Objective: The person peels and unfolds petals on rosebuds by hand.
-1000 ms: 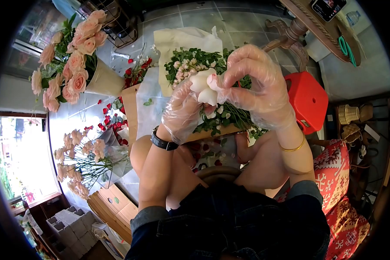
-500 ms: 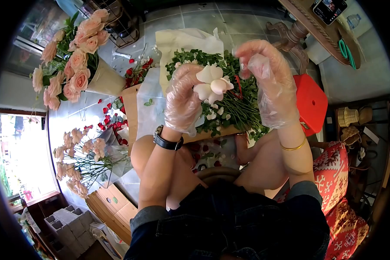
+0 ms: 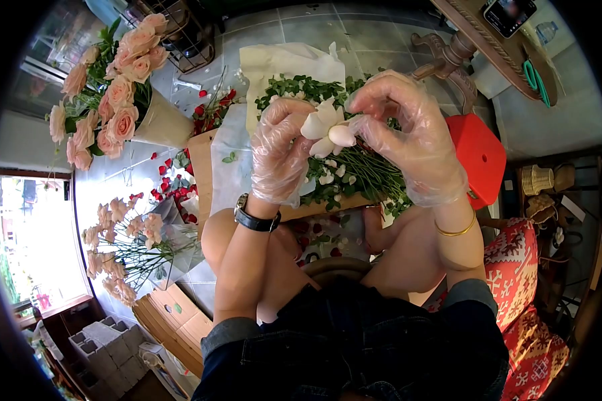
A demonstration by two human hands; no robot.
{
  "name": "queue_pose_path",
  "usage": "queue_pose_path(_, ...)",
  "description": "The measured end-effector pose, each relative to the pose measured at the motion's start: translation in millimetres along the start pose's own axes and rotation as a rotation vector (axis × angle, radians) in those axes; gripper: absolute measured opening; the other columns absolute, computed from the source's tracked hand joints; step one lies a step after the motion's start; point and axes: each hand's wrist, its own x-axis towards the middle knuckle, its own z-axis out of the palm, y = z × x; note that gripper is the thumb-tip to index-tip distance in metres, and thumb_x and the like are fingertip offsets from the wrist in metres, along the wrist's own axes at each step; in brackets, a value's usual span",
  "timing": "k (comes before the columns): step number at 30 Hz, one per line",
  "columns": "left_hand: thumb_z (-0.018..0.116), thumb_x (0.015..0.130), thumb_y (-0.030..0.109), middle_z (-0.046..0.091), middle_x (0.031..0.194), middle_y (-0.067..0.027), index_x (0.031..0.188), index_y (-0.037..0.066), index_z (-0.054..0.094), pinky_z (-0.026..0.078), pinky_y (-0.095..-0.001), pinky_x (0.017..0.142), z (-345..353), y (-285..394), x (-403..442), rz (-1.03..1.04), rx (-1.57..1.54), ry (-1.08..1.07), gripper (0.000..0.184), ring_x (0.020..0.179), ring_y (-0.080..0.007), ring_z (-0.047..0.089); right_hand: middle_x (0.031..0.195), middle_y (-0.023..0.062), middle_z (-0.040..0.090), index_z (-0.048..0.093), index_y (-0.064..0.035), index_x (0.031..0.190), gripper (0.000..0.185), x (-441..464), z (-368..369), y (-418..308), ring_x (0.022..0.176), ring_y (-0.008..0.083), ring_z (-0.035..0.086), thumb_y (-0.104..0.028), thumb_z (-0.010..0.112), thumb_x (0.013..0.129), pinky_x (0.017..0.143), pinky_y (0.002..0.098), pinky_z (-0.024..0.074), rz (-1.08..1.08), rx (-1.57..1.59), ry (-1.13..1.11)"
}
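In thin clear plastic gloves, both my hands are raised over a bundle of leafy green stems. My left hand (image 3: 279, 150) is closed around the base of a white rose (image 3: 323, 127), whose outer petals are spread around a tight, pale bud. On the flower's right side, my right hand (image 3: 411, 130) has its fingers curled, with the thumb at a petal. The fingertips partly hide the contact there. Below the flower lie the green rose stems (image 3: 371, 170), with loose white petals among them.
Pink roses (image 3: 124, 100) stand in a white bucket (image 3: 164, 120) at left, and peach roses (image 3: 130, 230) lie lower left. Red petals (image 3: 174, 177) litter the tiled floor. A red stool (image 3: 480, 160) is at right, beside a wooden table (image 3: 495, 43) bearing a phone (image 3: 508, 15).
My right hand has come down and left to the flower from above and to its right. My left hand still holds the rose, turned slightly.
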Motion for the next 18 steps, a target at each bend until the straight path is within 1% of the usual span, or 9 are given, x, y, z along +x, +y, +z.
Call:
queue_pose_path(4, 0.064, 0.079, 0.026, 0.052, 0.096, -0.0101, 0.097, 0.002, 0.058, 0.044, -0.0317, 0.071, -1, 1, 2, 0.042, 0.01, -0.018, 0.031, 0.086, -0.0224, 0.052, 0.078, 0.0011, 0.054, 0.059, -0.0034, 0.084, 0.012, -1, -4, 1, 0.072, 0.009, 0.05, -0.008, 0.064, 0.074, 0.064, 0.0223, 0.0408, 0.057, -0.047, -0.061)
queue_pose_path(7, 0.063, 0.079, 0.029, 0.053, 0.094, -0.0101, 0.098, 0.002, 0.058, 0.043, -0.0318, 0.072, -1, 5, 4, -0.001, 0.023, -0.059, 0.034, 0.086, -0.0226, 0.052, 0.076, 0.0012, 0.054, 0.059, -0.0025, 0.086, 0.012, -1, -5, 3, 0.071, 0.0086, 0.05, -0.009, 0.063, 0.076, 0.062, 0.0222, 0.0412, 0.045, -0.034, -0.125)
queue_pose_path(9, 0.064, 0.079, 0.031, 0.053, 0.093, -0.0099, 0.098, 0.003, 0.058, 0.043, -0.0312, 0.073, 1, 6, 4, 0.031, 0.017, -0.019, 0.035, 0.086, -0.0218, 0.052, 0.076, 0.0003, 0.053, 0.059, -0.0018, 0.088, 0.012, -1, -5, 2, 0.07, 0.0072, 0.049, -0.011, 0.061, 0.079, 0.061, 0.0217, 0.0415, 0.117, 0.049, -0.177)
queue_pose_path(10, 0.064, 0.079, 0.031, 0.053, 0.093, -0.0099, 0.098, 0.003, 0.058, 0.043, -0.0312, 0.073, 2, 8, 6, 0.031, 0.017, -0.019, 0.035, 0.086, -0.0218, 0.052, 0.076, 0.0003, 0.053, 0.059, -0.0018, 0.088, 0.012, -1, -5, 3, 0.07, 0.0072, 0.049, -0.011, 0.061, 0.079, 0.061, 0.0217, 0.0415, 0.117, 0.049, -0.176)
queue_pose_path(11, 0.065, 0.073, 0.015, 0.055, 0.088, -0.0092, 0.091, 0.003, 0.059, 0.043, -0.0306, 0.067, 4, 12, 8, 0.011, 0.038, 0.03, 0.022, 0.08, -0.0222, 0.053, 0.076, -0.0003, 0.054, 0.059, -0.0015, 0.088, 0.013, -1, -5, 4, 0.071, 0.0065, 0.049, -0.012, 0.061, 0.08, 0.061, 0.0212, 0.0415, 0.147, 0.134, -0.189)
queue_pose_path(12, 0.066, 0.068, 0.0, 0.056, 0.082, -0.0084, 0.085, 0.004, 0.061, 0.043, -0.03, 0.062, 5, 14, 9, -0.009, 0.06, 0.079, 0.018, 0.073, -0.0225, 0.054, 0.077, -0.0008, 0.054, 0.06, -0.0013, 0.089, 0.013, -2, -5, 5, 0.072, 0.0058, 0.049, -0.012, 0.06, 0.081, 0.061, 0.0206, 0.0415, 0.176, 0.218, -0.202)
queue_pose_path(16, 0.067, 0.069, 0.001, 0.056, 0.082, -0.0083, 0.084, 0.004, 0.061, 0.043, -0.0297, 0.062, 5, 12, 9, 0.011, 0.042, 0.095, 0.017, 0.073, -0.0223, 0.054, 0.078, -0.0013, 0.054, 0.06, -0.001, 0.09, 0.014, -2, -4, 4, 0.074, 0.0054, 0.049, -0.012, 0.06, 0.082, 0.062, 0.0205, 0.042, 0.187, 0.245, -0.217)
queue_pose_path(18, 0.066, 0.069, 0.001, 0.056, 0.081, -0.0081, 0.085, 0.004, 0.061, 0.043, -0.0297, 0.062, 4, 14, 9, 0.02, 0.031, 0.07, 0.017, 0.073, -0.0223, 0.054, 0.078, -0.0008, 0.055, 0.06, -0.0009, 0.09, 0.013, -3, -2, 6, 0.074, 0.0054, 0.049, -0.011, 0.06, 0.082, 0.064, 0.0208, 0.0428, 0.186, 0.259, -0.173)
